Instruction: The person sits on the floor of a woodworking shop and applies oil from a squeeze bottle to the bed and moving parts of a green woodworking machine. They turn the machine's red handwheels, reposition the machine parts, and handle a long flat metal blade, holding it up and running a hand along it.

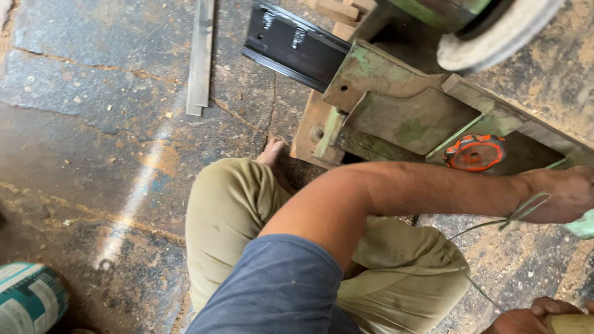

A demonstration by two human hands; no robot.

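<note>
Left hand (pixel 566 195) reaches past the orange tape measure (pixel 474 152), grip unclear; right hand (pixel 538 316) clasps a pale wooden handle (pixel 572 323); thin green string (pixel 495 226) trails between them.

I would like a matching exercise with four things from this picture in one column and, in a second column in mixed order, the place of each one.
Things
1. orange tape measure
2. black steel bar
3. flat metal strip
4. teal and white can

Places
A. bottom left corner, on the floor
B. on the worn green machine base
C. top middle, sticking out past the machine
D. upper left, lying flat on the stone floor

Pairs: 1-B, 2-C, 3-D, 4-A
</note>
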